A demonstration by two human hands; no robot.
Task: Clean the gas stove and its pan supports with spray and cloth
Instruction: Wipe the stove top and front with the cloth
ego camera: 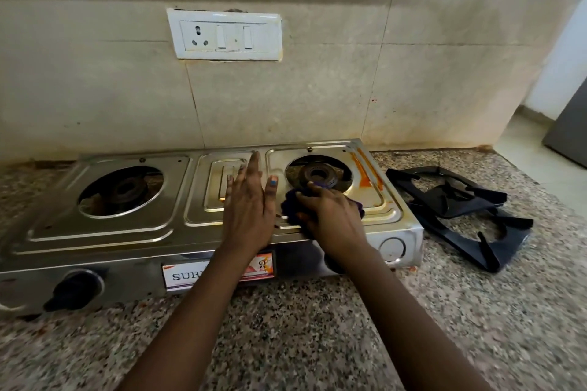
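Wiping the steel gas stove [104,233] on the granite desk [286,336]

The right hand [330,216] bunches a dark cloth [290,203] in its grip just before the right burner [317,175]; the left hand [249,206] lies flat, fingers straight, beside it (probably bracing). Two black pan supports [460,206] are stacked right of both hands.

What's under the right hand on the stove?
A dark purple cloth, gripped by the right hand against the stove top beside the right burner. The steel beneath stays hidden.

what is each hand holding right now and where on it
The right hand grips a bunched dark cloth from above, pressing it on the stove top. The left hand holds nothing; it rests flat on the stove.
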